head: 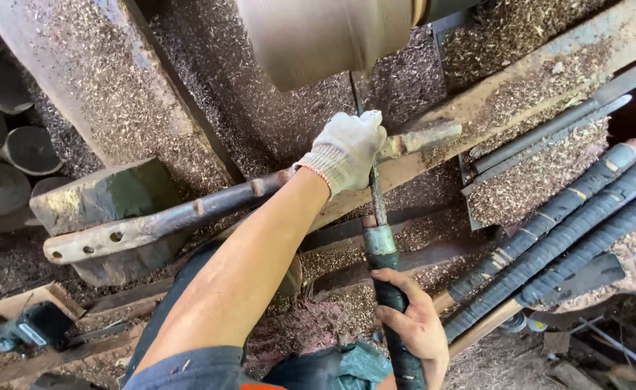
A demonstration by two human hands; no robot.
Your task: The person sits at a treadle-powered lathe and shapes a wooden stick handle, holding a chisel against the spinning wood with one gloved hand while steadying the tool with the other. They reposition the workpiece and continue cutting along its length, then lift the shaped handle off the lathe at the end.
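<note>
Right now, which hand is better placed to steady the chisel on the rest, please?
Left. The left hand clasps the chisel against the rest, near the wood; the right hand holds its handle far back.
</note>
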